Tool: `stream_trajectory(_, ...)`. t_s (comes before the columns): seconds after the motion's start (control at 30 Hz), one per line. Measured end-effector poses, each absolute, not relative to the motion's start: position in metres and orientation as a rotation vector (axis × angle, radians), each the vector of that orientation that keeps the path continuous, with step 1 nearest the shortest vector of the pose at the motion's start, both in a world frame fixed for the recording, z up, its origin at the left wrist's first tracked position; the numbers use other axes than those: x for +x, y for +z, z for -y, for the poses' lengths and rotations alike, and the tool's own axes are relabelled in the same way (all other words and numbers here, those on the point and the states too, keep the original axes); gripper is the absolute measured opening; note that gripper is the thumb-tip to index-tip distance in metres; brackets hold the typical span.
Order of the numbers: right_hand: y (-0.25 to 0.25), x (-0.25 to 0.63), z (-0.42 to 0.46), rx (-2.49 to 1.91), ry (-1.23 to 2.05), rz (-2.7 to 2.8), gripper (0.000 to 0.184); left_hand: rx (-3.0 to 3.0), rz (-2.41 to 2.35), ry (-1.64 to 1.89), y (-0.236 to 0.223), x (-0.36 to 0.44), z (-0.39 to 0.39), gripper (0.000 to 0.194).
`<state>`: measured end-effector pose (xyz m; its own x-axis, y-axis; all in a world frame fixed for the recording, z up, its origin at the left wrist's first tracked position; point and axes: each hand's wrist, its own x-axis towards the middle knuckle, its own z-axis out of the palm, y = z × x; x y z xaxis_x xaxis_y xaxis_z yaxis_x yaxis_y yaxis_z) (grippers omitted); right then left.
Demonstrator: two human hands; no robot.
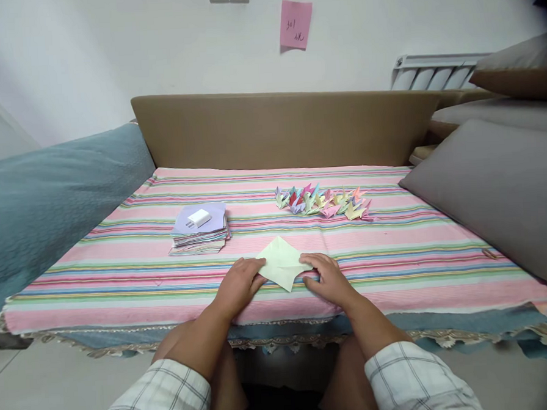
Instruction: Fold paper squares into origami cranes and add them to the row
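Note:
A pale green sheet of origami paper (pixel 281 261) lies on the striped cloth in front of me, partly opened, with crease lines and its corners pointing up and down. My left hand (pixel 240 285) pinches its left corner between thumb and fingers. On the other side, my right hand (pixel 329 279) has its fingers on the right corner and its thumb a little below. Behind the paper to the right sit several folded paper cranes (pixel 323 202) in many colours. A stack of square paper (pixel 200 236) is at the left, with a white plug adapter (pixel 198 218) on top.
The striped cloth (pixel 121 280) covers the sofa seat. A brown backrest (pixel 288 128) stands behind it. A blue-covered armrest (pixel 62 191) bounds the left, and grey cushions (pixel 492 187) the right. A pink note (pixel 296 25) hangs on the wall.

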<state>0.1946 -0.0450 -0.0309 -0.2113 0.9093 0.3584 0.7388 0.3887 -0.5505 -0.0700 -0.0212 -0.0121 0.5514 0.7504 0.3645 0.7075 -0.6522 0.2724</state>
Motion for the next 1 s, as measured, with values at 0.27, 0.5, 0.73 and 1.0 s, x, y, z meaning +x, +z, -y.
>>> stream_trajectory(0.27, -0.028, 0.188, 0.04, -1.346, 0.291, 1.78, 0.015, 2.388, -1.387, 0.991, -0.009, -0.07, 0.018, 0.017)
stream_trajectory(0.5, -0.012, 0.182, 0.051, -1.234, 0.534, 1.402, 0.022, 1.718, -1.301, 1.279, 0.007, -0.059, 0.028, 0.024)
stream_trajectory(0.73, -0.017, 0.176, 0.038, -1.203, 0.794, 1.121, 0.052, 1.298, -1.208, 1.258, 0.005, -0.046, 0.018, 0.031)
stream_trajectory(1.0, -0.012, 0.162, 0.048, -1.356, 0.02, 1.806, 0.024, 1.925, -1.747, 0.97, 0.007, -0.049, 0.011, 0.024)
